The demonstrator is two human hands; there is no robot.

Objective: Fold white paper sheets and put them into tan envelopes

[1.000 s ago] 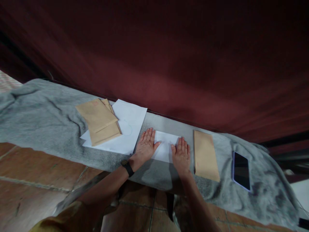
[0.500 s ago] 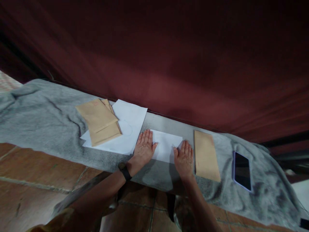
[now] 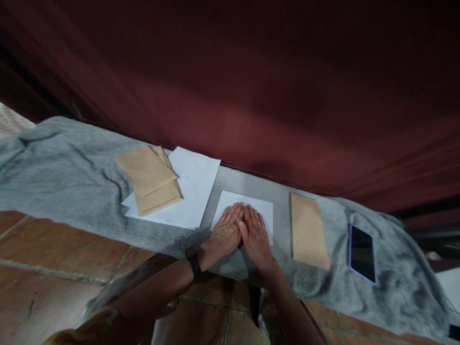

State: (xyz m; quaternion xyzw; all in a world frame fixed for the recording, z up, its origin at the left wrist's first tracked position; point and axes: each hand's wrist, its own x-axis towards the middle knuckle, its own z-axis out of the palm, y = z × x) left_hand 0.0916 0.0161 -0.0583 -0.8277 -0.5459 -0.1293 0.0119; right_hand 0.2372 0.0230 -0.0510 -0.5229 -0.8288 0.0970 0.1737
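Observation:
A small white sheet of paper lies on the grey cloth in front of me. My left hand rests flat on the paper's middle, fingers stretched forward, with a dark watch on the wrist. Beside it, touching, my right hand also lies flat on the paper, its thumb against the left hand. Neither hand grips anything. The part of the paper beneath both palms is hidden.
Brown envelopes lie on larger white sheets at the left. To the right are another brown envelope stack and a phone. The grey cloth drapes the surface; a dark red curtain hangs behind.
Both hands have slid inward from the paper's left and right edges and now meet at its middle. The paper, envelopes and phone stay in place.

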